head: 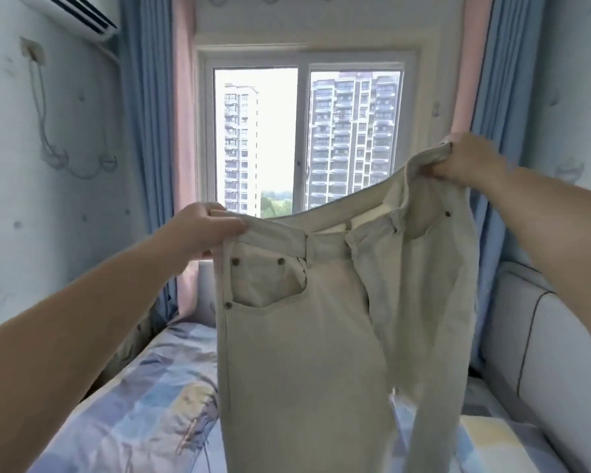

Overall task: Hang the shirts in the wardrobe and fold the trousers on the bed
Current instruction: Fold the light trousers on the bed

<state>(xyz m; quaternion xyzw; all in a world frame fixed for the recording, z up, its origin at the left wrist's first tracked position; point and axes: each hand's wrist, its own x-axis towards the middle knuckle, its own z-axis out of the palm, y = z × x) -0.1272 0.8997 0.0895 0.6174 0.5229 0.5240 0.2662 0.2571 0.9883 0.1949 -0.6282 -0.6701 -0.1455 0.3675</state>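
Observation:
A pair of pale beige trousers [304,336] hangs upright in the air over the bed [144,397], its front facing me. My left hand [202,230] pinches the left end of the waistband. My right hand [468,162] grips the right end, held higher, so the waistband slopes up to the right. The fly is undone and the waist gapes open. Both legs hang down and run out of view at the bottom. No shirts or wardrobe are in view.
The bed has a blue, patchwork-patterned sheet. A padded white headboard [539,336] stands at the right. Straight ahead is a window [304,141] flanked by blue and pink curtains. An air conditioner [82,15] is mounted on the left wall.

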